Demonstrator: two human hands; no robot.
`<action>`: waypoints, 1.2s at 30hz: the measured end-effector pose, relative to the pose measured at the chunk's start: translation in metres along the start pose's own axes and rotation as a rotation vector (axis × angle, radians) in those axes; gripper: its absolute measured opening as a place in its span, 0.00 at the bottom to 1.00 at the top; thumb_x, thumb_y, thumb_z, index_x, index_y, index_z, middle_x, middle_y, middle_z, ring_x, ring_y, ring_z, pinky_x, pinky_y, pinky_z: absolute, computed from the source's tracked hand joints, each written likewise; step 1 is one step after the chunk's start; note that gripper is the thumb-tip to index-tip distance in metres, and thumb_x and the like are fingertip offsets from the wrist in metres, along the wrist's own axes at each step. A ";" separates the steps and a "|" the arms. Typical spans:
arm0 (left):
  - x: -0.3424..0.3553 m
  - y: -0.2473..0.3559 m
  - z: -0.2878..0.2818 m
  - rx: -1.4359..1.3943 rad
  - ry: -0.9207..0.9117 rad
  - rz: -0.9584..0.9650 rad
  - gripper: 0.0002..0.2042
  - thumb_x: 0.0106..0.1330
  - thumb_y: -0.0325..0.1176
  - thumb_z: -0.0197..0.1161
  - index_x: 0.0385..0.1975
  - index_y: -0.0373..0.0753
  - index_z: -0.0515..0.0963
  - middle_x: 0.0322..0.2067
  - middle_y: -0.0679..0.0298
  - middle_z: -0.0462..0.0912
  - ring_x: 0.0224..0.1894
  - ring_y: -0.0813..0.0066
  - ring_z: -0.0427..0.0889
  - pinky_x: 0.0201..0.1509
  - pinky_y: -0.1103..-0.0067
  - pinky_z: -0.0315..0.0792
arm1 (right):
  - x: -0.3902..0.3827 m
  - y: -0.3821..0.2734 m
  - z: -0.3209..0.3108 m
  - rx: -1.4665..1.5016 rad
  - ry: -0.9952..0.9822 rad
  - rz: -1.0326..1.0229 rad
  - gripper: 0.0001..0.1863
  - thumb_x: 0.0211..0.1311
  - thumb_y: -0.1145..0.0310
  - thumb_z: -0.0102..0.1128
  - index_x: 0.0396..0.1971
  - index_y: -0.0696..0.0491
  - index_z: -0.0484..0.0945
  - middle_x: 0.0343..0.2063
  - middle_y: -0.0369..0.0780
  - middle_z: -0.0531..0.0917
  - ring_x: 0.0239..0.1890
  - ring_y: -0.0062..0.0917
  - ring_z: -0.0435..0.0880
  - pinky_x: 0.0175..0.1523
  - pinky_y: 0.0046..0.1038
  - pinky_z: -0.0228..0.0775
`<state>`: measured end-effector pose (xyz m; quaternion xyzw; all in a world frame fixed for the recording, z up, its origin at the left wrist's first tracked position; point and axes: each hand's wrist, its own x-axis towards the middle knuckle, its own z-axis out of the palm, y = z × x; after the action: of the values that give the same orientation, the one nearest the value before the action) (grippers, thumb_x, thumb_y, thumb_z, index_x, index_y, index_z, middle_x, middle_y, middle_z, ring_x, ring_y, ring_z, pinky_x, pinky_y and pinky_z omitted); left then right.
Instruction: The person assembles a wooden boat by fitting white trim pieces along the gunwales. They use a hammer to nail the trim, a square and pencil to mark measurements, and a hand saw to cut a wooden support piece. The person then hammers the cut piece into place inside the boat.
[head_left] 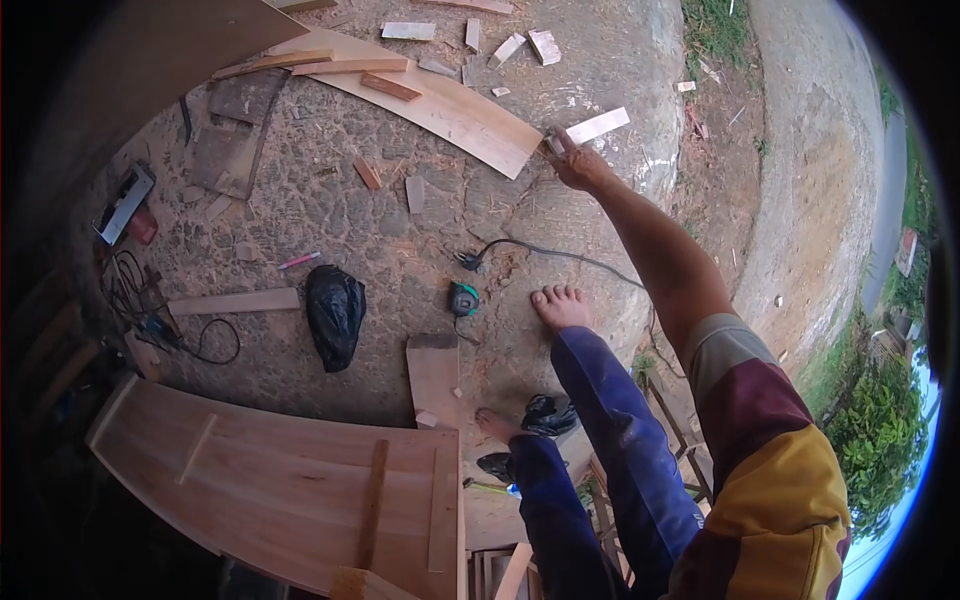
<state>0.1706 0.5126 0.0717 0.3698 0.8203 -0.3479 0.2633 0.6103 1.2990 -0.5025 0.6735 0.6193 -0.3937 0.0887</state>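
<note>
My right arm stretches up the picture, and my right hand (578, 166) is at the end corner of a long pale plank (450, 115) lying on the ground. The fingers look bent together there, around something too small to make out. Just beyond the fingertips lies a whitish wood offcut (600, 124), its near end close to or touching them. My left hand is out of view. Below the arm, a black and green tape measure (463, 298) rests on the ground near my bare foot (562, 306).
A black plastic bag (335, 315), a pink pen (299, 260) and a plugged cord (540, 246) lie on rough ground. At the left is a circular saw (127, 205) beside tangled cables. A large wooden panel (290, 480) fills the lower left. Several offcuts are scattered at the top.
</note>
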 end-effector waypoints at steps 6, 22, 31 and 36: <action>-0.004 0.005 0.011 -0.660 -0.399 -0.425 0.30 0.68 0.46 0.65 0.60 0.29 0.69 0.56 0.44 0.77 0.53 0.50 0.78 0.60 0.66 0.71 | -0.069 -0.014 0.006 0.366 0.216 0.087 0.27 0.60 0.49 0.67 0.50 0.51 0.71 0.34 0.53 0.84 0.42 0.47 0.85 0.50 0.40 0.75; -0.003 0.019 -0.012 -0.402 0.257 0.033 0.26 0.57 0.43 0.71 0.52 0.39 0.71 0.48 0.50 0.74 0.50 0.48 0.75 0.51 0.57 0.73 | -0.596 -0.197 0.027 1.151 -0.741 -0.004 0.21 0.72 0.63 0.57 0.60 0.53 0.67 0.49 0.36 0.80 0.49 0.20 0.81 0.53 0.26 0.75; -0.012 -0.009 -0.033 -0.548 0.314 0.158 0.22 0.59 0.45 0.71 0.45 0.38 0.71 0.46 0.53 0.73 0.54 0.51 0.74 0.51 0.60 0.75 | -0.771 -0.280 0.112 0.810 -0.866 -0.253 0.28 0.72 0.53 0.56 0.68 0.47 0.68 0.43 0.31 0.80 0.41 0.15 0.77 0.44 0.22 0.72; -0.016 -0.021 -0.026 -0.567 0.351 0.246 0.21 0.61 0.44 0.69 0.43 0.38 0.70 0.45 0.52 0.72 0.52 0.50 0.74 0.49 0.58 0.75 | -0.810 -0.302 0.149 0.800 -0.725 -0.363 0.25 0.67 0.65 0.64 0.62 0.50 0.69 0.45 0.40 0.80 0.40 0.22 0.81 0.45 0.25 0.76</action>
<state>0.1586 0.5158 0.1065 0.4323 0.8662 -0.0030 0.2504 0.3370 0.6548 0.0270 0.3592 0.4576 -0.8126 -0.0353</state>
